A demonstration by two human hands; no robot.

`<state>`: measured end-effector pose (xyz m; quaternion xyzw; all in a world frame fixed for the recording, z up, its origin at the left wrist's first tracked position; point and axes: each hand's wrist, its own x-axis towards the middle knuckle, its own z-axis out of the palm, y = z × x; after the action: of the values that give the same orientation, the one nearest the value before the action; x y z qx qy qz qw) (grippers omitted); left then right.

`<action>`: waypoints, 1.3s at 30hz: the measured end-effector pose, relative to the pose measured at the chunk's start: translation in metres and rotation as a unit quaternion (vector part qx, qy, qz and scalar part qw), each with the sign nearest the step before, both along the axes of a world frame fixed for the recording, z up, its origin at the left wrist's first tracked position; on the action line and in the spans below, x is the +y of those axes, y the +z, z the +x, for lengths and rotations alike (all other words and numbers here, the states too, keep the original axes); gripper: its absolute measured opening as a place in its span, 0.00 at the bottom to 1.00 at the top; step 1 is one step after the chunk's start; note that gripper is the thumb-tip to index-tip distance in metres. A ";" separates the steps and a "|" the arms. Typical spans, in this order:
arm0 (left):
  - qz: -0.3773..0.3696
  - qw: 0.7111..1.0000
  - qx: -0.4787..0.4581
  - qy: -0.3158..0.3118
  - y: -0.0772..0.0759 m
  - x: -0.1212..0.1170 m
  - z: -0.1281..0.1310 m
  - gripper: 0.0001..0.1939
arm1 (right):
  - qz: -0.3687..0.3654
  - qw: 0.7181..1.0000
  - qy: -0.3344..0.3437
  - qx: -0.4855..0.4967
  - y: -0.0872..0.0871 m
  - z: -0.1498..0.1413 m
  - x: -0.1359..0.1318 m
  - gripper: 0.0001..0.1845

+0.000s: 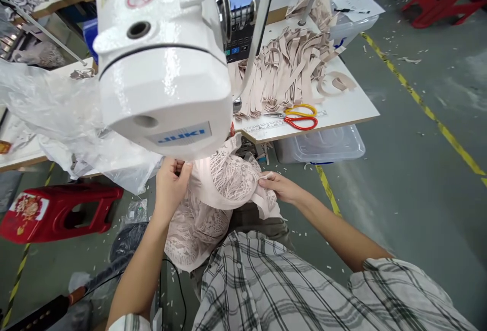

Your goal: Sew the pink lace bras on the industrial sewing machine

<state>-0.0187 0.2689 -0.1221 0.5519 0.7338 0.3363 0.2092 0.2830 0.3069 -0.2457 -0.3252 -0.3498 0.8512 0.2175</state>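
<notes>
A pale pink lace garment (pixel 228 179) hangs below the front edge of the table, just under the head of a white sewing machine (pixel 163 57). My left hand (pixel 171 184) pinches the garment's upper left edge, fingers closed, right beneath the machine head. At the garment's right side, my right hand (pixel 279 186) grips the edge and a thin pale strap between closed fingers. More lace fabric (pixel 190 234) drapes down over my lap.
A heap of beige straps (pixel 289 67) lies on the white table (pixel 350 108), with red-and-yellow scissors (pixel 300 115) beside it. Clear plastic sheeting (pixel 57 113) is at the left. A red stool (pixel 57 212) and a clear bin (pixel 323 143) sit on the floor.
</notes>
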 end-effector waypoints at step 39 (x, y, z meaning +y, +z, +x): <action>-0.132 0.985 -0.059 -0.095 0.025 0.016 0.000 0.14 | 0.513 0.813 0.119 -0.250 0.121 -0.063 0.058 0.15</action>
<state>-0.0192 0.2847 -0.0966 0.5657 0.7026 0.2473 0.3539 0.2201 0.3654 -0.1249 -0.3241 -0.8138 0.4569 0.1549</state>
